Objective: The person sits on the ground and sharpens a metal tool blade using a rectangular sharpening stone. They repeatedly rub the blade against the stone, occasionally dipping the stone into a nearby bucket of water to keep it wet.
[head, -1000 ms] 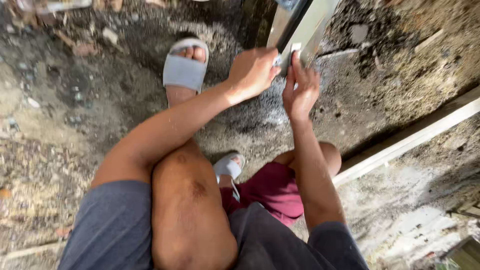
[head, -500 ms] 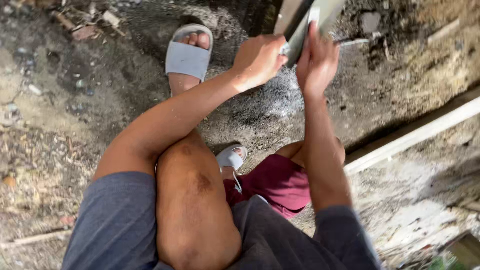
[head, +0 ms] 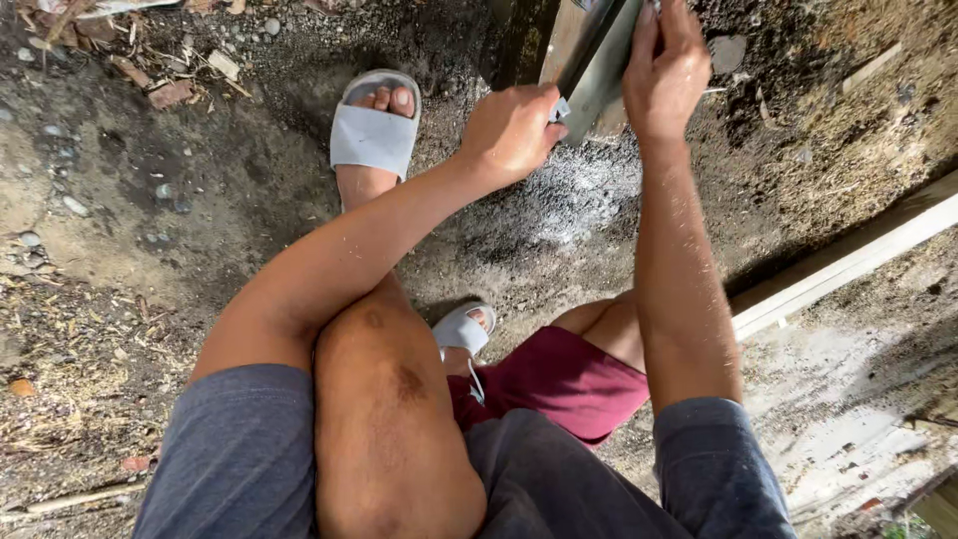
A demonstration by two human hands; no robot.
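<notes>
I squat on bare dirt. A long grey metal bar (head: 591,62) leans from the top edge down to the ground in front of me. My left hand (head: 511,130) is closed around a small pale piece pressed against the bar's lower end. My right hand (head: 667,70) lies flat on the bar's upper face, fingers pointing up. A patch of pale grey dust (head: 574,200) covers the soil just below the bar.
My left foot in a grey slide sandal (head: 373,130) is planted left of the bar; the other sandal (head: 461,327) shows under my knee. A pale wooden plank (head: 848,265) runs diagonally at right. Stones, twigs and debris (head: 170,80) litter the far left ground.
Both hands and the bar now sit higher and further right in view. My right hand has slid up along the bar; my left hand keeps its grip at the lower end.
</notes>
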